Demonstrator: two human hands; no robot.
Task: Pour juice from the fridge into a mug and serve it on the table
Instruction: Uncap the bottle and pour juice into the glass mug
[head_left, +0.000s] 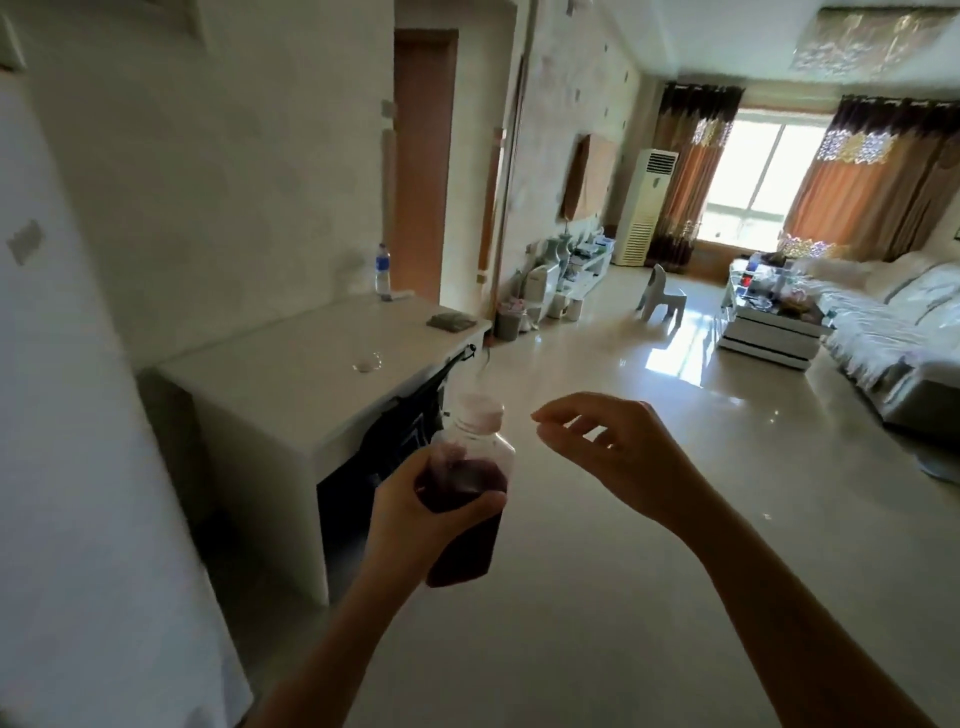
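Juice is sitting dark and purple in the bottle (464, 488), and the left hand (415, 512) is holding that bottle around its middle. The bottle is standing almost straight up, with its pale cap (477, 410) pointing up and a little away from the person. The right hand (608, 449) is holding nothing. Its fingers (558, 418) are curling loosely, partly open, just to the right of the cap and near it, but not touching it. So the right hand is the one closer to the cap, and I think it is getting ready to twist it off.

Farther out, to the left and ahead of the hands, the white bench (311, 374) is standing against the wall. Something small and clear (368, 362) is lying on it, too blurry to name. A water bottle (383, 267) is standing at its far end. I am not seeing a mug anywhere.
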